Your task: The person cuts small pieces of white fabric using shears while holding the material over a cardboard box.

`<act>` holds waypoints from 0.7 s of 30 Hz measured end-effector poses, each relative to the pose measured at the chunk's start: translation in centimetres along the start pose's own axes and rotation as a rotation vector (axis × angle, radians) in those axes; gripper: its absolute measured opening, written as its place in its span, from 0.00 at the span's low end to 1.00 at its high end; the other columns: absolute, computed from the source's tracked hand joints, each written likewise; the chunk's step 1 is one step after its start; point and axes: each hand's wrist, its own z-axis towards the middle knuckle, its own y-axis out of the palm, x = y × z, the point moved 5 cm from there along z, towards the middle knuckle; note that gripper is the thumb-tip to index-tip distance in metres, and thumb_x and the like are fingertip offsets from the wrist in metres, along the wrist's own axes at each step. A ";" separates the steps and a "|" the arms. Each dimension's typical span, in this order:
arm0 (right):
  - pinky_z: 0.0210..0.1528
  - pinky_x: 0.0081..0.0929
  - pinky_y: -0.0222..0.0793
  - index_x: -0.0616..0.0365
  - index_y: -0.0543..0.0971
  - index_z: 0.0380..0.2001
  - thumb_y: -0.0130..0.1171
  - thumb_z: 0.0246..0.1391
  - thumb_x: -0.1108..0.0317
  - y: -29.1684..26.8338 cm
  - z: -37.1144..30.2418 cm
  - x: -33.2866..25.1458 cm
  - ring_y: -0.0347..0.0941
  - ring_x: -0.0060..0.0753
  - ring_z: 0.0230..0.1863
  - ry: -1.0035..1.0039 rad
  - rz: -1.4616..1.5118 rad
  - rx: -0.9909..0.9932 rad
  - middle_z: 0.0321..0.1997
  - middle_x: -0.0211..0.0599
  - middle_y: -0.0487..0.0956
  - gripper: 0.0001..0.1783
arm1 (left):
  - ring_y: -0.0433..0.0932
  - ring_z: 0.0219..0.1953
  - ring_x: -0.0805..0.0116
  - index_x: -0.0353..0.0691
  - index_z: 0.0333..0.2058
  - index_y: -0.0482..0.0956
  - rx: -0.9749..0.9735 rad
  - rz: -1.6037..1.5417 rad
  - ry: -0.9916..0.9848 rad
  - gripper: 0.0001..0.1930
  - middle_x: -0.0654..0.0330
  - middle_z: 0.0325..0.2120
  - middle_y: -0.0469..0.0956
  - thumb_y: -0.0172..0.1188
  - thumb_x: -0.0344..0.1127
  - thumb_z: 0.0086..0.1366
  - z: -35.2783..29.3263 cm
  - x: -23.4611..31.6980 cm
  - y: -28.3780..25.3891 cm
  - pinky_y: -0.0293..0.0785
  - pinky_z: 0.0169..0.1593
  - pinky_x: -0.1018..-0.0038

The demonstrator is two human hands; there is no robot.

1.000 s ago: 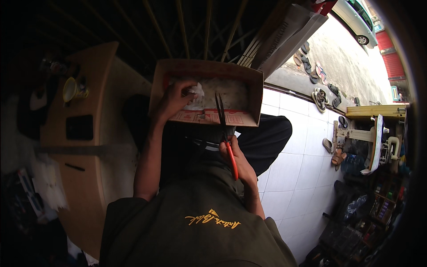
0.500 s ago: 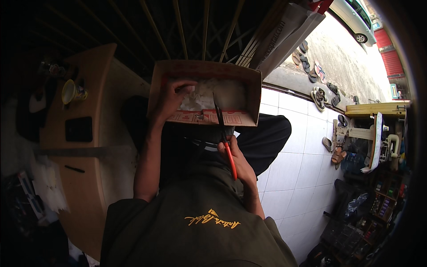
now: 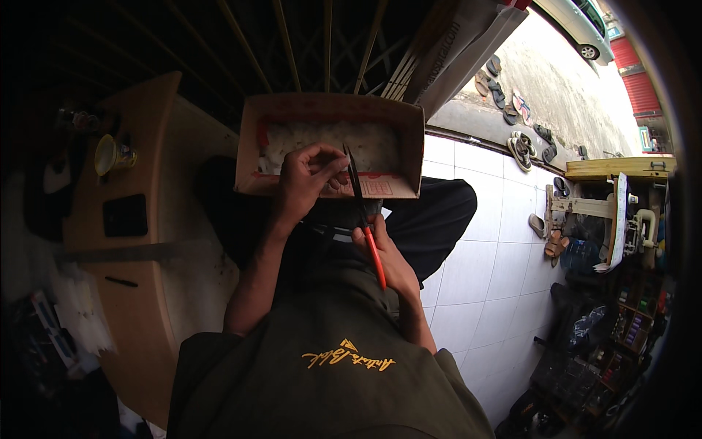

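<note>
An open cardboard box (image 3: 414, 155) rests across my lap, with a layer of white clumpy pieces (image 3: 292, 139) inside it. My left hand (image 3: 307, 175) is over the box's near side, its thumb and fingers pinched on a small white piece that is mostly hidden by the fingertips. Right beside those fingertips are the dark blades of a pair of scissors (image 3: 376, 256) with red handles. My right hand (image 3: 389, 257) grips the scissors by the handles, below the box's near edge, with the blades pointing away from me.
To the left stands a wooden table (image 3: 139, 307) with a dark phone (image 3: 125, 215), a pen (image 3: 121, 282) and a yellow tub (image 3: 107, 154). A metal gate (image 3: 289, 44) rises beyond the box. Sandals and shoes (image 3: 521, 150) lie by the doorway at right, near a shelf of small goods (image 3: 632, 322).
My left hand has come out of the box's left part, moving right and nearer to me, up to the scissor blades. The right hand stays about where it was, still gripping the scissors.
</note>
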 end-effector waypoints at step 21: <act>0.50 0.40 0.67 0.65 0.63 0.49 0.52 0.61 0.39 0.3 0.4 1.2 0.76 0.58 0.45 -0.015 0.031 0.038 0.39 0.61 0.77 0.35 | 0.84 0.34 0.74 0.32 0.38 0.80 -0.051 0.115 0.000 0.05 0.61 0.31 0.83 0.62 0.26 0.65 -2.6 0.4 1.1 0.79 0.33 0.82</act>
